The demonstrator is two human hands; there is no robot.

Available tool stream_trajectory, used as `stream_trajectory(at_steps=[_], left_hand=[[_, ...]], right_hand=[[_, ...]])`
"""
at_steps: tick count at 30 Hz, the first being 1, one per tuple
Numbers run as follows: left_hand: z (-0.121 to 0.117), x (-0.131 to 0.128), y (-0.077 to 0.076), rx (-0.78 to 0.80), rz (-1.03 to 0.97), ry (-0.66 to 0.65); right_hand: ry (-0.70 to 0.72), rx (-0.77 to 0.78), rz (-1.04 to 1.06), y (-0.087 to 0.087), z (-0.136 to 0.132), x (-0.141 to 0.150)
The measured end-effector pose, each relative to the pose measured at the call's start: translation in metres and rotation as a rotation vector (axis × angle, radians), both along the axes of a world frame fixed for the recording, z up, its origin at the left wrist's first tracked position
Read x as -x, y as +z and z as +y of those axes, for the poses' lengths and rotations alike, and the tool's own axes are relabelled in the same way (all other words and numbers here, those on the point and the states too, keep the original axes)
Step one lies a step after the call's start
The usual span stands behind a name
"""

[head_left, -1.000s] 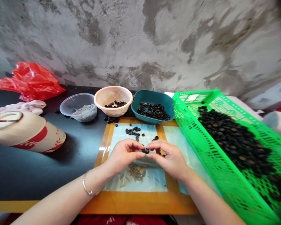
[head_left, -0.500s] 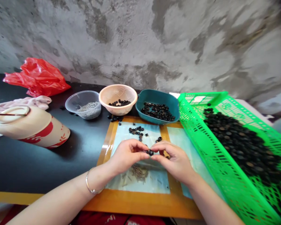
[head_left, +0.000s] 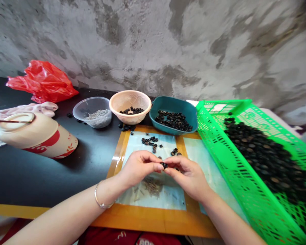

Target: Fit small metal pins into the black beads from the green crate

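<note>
Between the fingertips of both hands sits a small round black part (head_left: 164, 165), partly covered by the fingers. My left hand (head_left: 140, 166), with a bracelet at its wrist, pinches it from the left. From the other side my right hand (head_left: 187, 173) closes thumb and forefinger on it. Below the hands lies a heap of thin metal pins (head_left: 152, 186) on the light blue sheet (head_left: 168, 201). Loose black parts (head_left: 150, 141) are scattered beyond my fingers, with a few more (head_left: 174, 152) near my right hand.
At the back stand a clear bowl (head_left: 78, 110) of pins, a pink bowl (head_left: 132, 118) and a teal basin (head_left: 156, 126), both with black parts. A green basket (head_left: 234, 180) full of black parts flanks the right. Leftward are a tumbler (head_left: 40, 136), gloves (head_left: 47, 108) and a red bag (head_left: 44, 81).
Both hands stay together on the small black part, with only slight finger movement. The whole view has shifted slightly.
</note>
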State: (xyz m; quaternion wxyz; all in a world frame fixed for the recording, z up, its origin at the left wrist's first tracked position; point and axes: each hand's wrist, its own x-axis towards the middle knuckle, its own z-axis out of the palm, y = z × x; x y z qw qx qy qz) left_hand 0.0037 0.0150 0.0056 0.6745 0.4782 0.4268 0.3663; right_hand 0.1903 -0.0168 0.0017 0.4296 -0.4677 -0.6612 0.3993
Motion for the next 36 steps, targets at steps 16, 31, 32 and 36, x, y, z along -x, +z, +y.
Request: stream_trajectory(at_steps=[16, 31, 32, 36], left_hand=[[-0.001, -0.001, -0.005, 0.181, -0.094, -0.144], [0.000, 0.000, -0.005, 0.225, -0.010, -0.179], [0.000, 0.001, -0.004, 0.216, -0.003, -0.183], [-0.001, 0.000, -0.003, 0.183, 0.040, -0.196]], right_hand=[[0.006, 0.042, -0.083, 0.007, -0.002, 0.000], [0.194, -0.257, -0.307, 0.007, 0.002, -0.001], [0.206, -0.256, -0.305, 0.007, 0.002, -0.001], [0.208, -0.269, -0.300, 0.009, 0.001, 0.000]])
